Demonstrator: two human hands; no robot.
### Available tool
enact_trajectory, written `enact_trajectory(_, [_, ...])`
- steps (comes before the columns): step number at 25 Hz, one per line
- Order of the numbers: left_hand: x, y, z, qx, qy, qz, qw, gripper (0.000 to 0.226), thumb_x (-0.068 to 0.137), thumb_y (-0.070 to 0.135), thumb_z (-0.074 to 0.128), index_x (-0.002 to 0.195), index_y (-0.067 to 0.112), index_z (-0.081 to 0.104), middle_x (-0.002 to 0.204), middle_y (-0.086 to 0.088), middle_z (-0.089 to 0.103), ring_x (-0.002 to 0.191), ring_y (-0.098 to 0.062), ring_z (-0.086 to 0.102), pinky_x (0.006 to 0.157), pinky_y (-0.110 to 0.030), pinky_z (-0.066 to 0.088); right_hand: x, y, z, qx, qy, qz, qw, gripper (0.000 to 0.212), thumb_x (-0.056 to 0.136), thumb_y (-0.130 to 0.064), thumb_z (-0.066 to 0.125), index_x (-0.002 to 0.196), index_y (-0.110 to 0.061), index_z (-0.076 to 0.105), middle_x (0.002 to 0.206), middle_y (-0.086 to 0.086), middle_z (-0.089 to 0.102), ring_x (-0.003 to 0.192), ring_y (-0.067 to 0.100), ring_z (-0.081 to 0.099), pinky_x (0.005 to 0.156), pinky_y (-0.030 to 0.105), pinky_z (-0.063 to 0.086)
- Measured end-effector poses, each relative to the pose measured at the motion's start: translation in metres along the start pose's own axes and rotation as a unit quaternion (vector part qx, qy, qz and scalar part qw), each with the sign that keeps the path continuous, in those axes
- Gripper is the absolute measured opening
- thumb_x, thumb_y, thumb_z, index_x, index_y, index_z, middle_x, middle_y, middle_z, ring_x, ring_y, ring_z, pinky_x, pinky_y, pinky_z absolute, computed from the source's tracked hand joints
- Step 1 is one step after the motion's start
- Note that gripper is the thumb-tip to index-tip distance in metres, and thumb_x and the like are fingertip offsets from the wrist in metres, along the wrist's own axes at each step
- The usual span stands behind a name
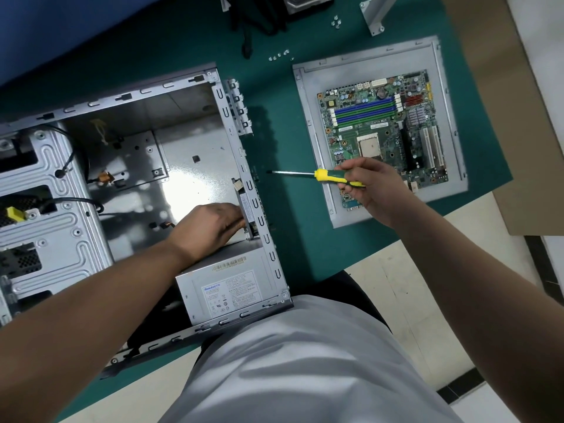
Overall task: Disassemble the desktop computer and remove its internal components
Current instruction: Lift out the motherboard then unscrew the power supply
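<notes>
One open computer case lies on the green counter, holding one power supply just below the left hand. The fingers of that hand press together against a small component at the case's rear wall, perhaps gripping it. The right hand curls its fingers around one yellow-green screwdriver, tip just beside the rear wall. Beneath them, one motherboard rests on one side panel. Two screw clusters lie well beyond.
</notes>
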State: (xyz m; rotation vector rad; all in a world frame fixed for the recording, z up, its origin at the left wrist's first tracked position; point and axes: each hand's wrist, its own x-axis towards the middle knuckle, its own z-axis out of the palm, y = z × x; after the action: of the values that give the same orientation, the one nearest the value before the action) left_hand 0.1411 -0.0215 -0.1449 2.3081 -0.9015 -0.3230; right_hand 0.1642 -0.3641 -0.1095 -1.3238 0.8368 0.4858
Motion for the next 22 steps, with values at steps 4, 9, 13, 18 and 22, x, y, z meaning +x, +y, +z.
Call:
enact_trajectory(4, [-0.001,-0.002,0.002,-0.012,0.002,-0.017,1.0,0.047,0.098,0.034,0.041,0.088,0.002,0.073,0.077,-0.012,0.069,0.067,-0.031,0.07,0.061,-0.037,0.059,0.0,0.015,0.023,-0.028,0.034,-0.048,0.998,0.019,0.091,0.005,0.068,0.106,-0.006,0.069,0.108,0.012,0.073,0.101,0.024,0.074,0.094,0.028,0.057])
enact_trajectory(9, [-0.002,-0.003,0.003,-0.004,0.013,-0.006,1.0,0.042,0.097,0.032,0.044,0.086,0.004,0.072,0.075,-0.009,0.069,0.062,-0.028,0.069,0.059,-0.031,0.057,0.002,0.038,0.053,-0.375,0.064,-0.141,0.914,0.026,0.089,-0.028,0.076,0.111,-0.023,0.062,0.099,-0.013,0.066,0.081,0.005,0.064,0.07,0.015,0.048])
enact_trajectory(13, [-0.001,-0.003,0.004,0.017,0.017,-0.003,1.0,0.04,0.096,0.032,0.044,0.082,0.007,0.072,0.073,-0.005,0.068,0.058,-0.024,0.067,0.053,-0.023,0.048,0.002,0.053,0.072,-0.637,0.079,-0.189,0.743,0.038,0.091,-0.034,0.068,0.119,-0.014,0.054,0.118,0.008,0.061,0.111,0.031,0.056,0.085,0.04,0.05])
enact_trajectory(18, [-0.001,-0.003,0.004,0.013,0.015,-0.002,1.0,0.04,0.097,0.032,0.044,0.081,0.007,0.071,0.074,-0.005,0.068,0.059,-0.024,0.067,0.054,-0.022,0.047,-0.012,0.057,0.084,-0.652,0.088,-0.3,0.691,0.042,0.09,-0.026,0.069,0.128,-0.011,0.059,0.129,0.011,0.052,0.119,0.032,0.05,0.1,0.044,0.046])
enact_trajectory(22, [-0.001,-0.002,0.002,-0.008,0.006,-0.008,1.0,0.041,0.097,0.031,0.043,0.085,0.005,0.072,0.076,-0.01,0.07,0.063,-0.028,0.069,0.061,-0.029,0.054,-0.014,0.057,0.101,-0.537,-0.035,-0.29,0.791,0.021,0.094,-0.024,0.069,0.112,-0.014,0.074,0.107,0.004,0.064,0.098,0.023,0.06,0.087,0.035,0.05])
